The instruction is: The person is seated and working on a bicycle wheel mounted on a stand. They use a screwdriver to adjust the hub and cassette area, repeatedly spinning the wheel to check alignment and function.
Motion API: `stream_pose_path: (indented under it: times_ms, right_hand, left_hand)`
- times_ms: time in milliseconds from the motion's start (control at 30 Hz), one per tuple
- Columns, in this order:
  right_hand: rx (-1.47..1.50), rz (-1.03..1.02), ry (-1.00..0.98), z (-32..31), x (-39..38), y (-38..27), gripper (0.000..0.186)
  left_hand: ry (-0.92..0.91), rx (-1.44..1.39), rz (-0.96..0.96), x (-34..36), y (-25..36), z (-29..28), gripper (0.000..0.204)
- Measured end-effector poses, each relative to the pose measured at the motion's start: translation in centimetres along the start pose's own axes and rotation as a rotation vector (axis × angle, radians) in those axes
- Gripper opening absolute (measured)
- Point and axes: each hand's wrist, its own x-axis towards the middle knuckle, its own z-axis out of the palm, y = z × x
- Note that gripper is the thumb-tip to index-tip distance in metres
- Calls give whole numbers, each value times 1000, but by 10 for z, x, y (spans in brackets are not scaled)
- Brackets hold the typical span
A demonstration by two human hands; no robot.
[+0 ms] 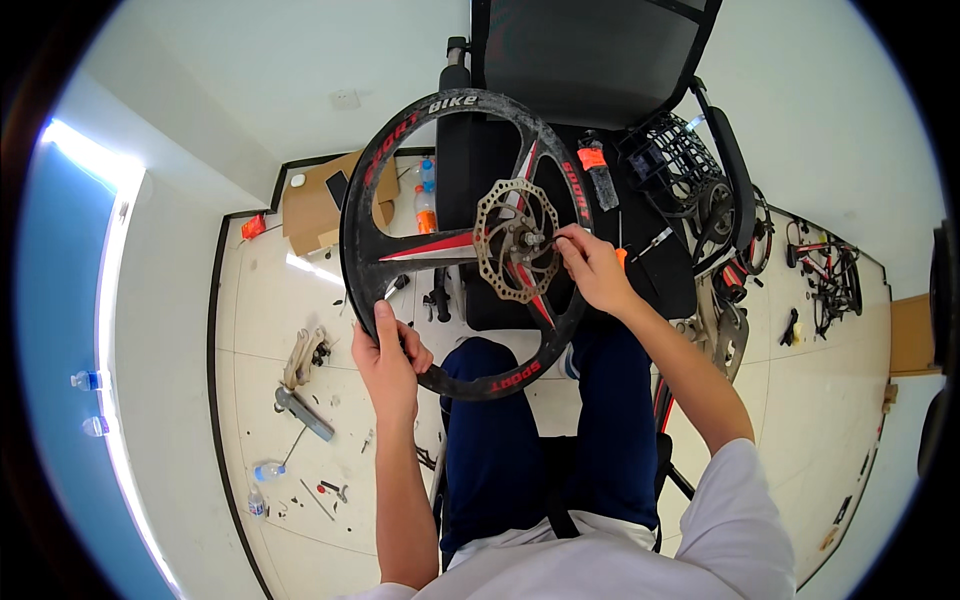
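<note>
A black three-spoke bicycle wheel [357, 240] with red and white markings stands tilted above my knees. Around its hub axle [532, 239] sits a perforated brake disc [489, 216] with brownish discolouration. My left hand [390, 352] is closed round the lower left of the rim, thumb on the near face. At the right edge of the disc, close to the axle, my right hand [598, 270] has its thumb and fingers pinched together. Whatever small thing lies between those fingertips, if any, is too hidden to name.
Behind the wheel, a black office chair [480, 300] bears tools and a black basket [668, 160]. A cardboard box [310, 205], bottles [426, 210] and a grey tool [304, 413] lie on the left floor. Bike parts [825, 275] are along the right wall.
</note>
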Motion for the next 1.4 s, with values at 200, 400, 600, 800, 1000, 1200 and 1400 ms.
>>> stream_pose_path:
  times_ms: [200, 400, 600, 800, 1000, 1200, 1400]
  right_hand:
    - [-50, -77, 76, 4, 12, -21, 17]
    - [-136, -107, 87, 10, 13, -29, 15]
    - [-124, -154, 56, 9, 8, -31, 12]
    - [-293, -261, 104, 15, 9, -24, 13]
    - [-558, -619, 115, 7, 22, 7, 24]
    - [-744, -865, -46, -14, 44, 12, 32]
    - [-528, -718, 7, -5, 34, 6, 22]
  left_hand:
    - [-17, -14, 14, 0, 0, -2, 39]
    - [-1, -6, 6, -1, 1, 0, 38]
    - [12, -36, 3, -1, -1, -1, 32]
    - [22, -45, -12, 0, -2, -3, 32]
    - [28, -39, -23, 2, -3, -4, 31]
    - [17, -20, 3, 0, -5, -6, 30]
    - [15, -34, -4, 0, -4, -6, 31]
